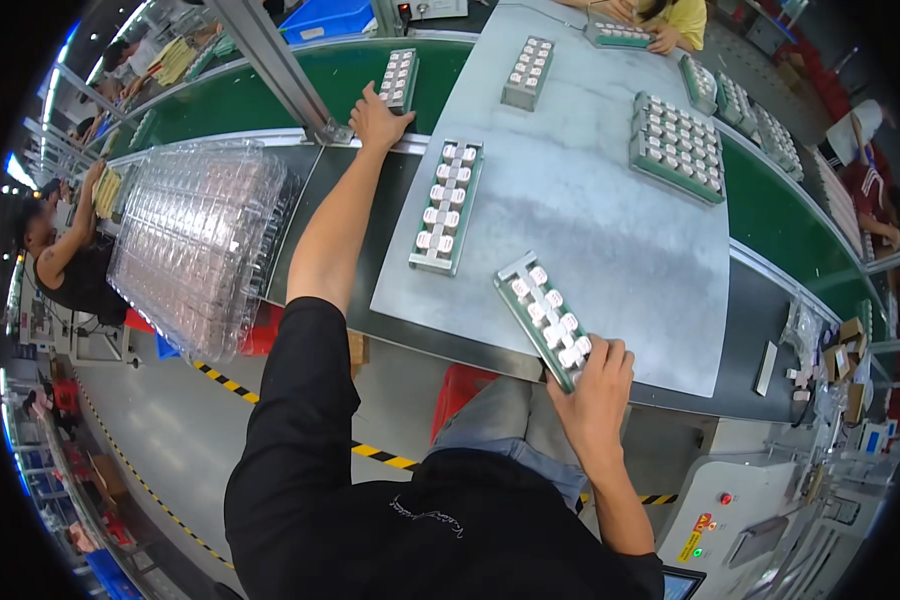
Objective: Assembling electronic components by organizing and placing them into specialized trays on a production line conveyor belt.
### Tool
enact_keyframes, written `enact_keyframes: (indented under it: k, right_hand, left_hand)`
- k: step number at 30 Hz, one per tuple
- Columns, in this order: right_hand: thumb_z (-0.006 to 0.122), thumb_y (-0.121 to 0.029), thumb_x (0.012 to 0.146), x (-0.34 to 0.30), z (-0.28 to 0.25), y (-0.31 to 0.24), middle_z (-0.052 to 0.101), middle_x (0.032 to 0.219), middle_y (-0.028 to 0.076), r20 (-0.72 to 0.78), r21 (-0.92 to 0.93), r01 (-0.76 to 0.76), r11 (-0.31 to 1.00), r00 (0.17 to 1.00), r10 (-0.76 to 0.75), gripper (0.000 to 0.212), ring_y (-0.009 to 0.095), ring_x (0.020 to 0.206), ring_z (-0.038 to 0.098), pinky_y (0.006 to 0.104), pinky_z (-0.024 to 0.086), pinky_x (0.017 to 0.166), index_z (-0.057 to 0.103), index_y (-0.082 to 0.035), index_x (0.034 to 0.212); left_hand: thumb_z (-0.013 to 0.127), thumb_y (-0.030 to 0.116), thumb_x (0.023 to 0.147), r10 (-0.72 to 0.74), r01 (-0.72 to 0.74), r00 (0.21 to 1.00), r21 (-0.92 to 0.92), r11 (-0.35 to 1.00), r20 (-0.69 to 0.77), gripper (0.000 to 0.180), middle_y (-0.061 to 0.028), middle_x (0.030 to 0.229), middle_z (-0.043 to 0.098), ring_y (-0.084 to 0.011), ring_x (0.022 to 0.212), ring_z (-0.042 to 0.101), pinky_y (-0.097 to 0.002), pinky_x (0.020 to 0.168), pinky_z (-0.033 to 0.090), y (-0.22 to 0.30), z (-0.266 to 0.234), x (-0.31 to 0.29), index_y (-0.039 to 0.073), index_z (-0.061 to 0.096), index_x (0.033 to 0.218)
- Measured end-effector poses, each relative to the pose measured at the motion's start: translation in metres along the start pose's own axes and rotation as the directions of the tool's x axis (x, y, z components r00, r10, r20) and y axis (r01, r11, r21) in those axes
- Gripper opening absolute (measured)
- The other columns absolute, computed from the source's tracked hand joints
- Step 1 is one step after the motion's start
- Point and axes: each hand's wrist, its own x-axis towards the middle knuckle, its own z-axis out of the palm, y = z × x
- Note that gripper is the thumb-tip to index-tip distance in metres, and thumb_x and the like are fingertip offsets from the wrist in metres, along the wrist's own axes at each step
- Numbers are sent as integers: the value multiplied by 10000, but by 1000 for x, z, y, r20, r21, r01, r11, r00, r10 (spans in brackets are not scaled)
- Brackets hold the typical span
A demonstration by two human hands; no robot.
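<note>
My left hand (378, 122) reaches out to the green conveyor belt on the far left. Its thumb and fingers close around the near end of a narrow rack (399, 78) that carries white block-shaped parts in two rows. Close to my body, my right hand (596, 395) grips the near end of another such rack (543, 318), which lies at a slant by the table's front edge. Between my arms a third filled rack (448, 207) rests on the grey table top (570, 200), touched by neither hand.
Farther back on the table stands a similar rack (528, 74); several more sit grouped (678, 147) at the right. A person in yellow (685, 25) handles a rack across the table. Stacked clear plastic trays (195, 230) stand left, beside a metal post (270, 65).
</note>
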Motion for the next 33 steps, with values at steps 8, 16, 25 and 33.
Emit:
enact_keyframes:
  k: [8,16,25,33]
  right_hand:
    - [940,-231,747,-64,-68,57,693,1004,99,539,481,-551,682,799,267,602,171,897,636,322,518,783,638,32,1197]
    - [928,-517,664,-251,-179,132,712,982,86,-24,603,-724,336,404,914,791,169,879,673,347,517,806,660,44,1153]
    - [896,-474,717,-364,-268,297,687,720,85,-493,398,-910,117,-105,864,519,165,587,635,311,493,549,749,10,831]
    - [857,-540,674,-360,-256,365,769,913,212,-504,188,-972,-142,-219,836,666,337,832,761,419,588,774,744,75,902]
  left_hand:
    - [910,424,655,-99,95,995,-98,991,-32,998,-259,1283,650,-423,1185,654,-537,1018,517,-13,40,10,5,450,1436]
    - [797,724,735,339,-209,797,298,931,-500,1004,-245,1234,654,-451,1134,624,-544,1002,494,-92,63,100,-85,590,1292]
    - [719,343,917,158,-325,894,-364,873,-420,415,-233,1160,725,-370,1091,695,-472,962,549,-57,34,16,-20,744,1116]
    - [611,210,985,119,-235,955,-450,862,-270,322,-185,1174,743,-329,1079,708,-405,978,536,-46,25,-21,-23,749,1158]
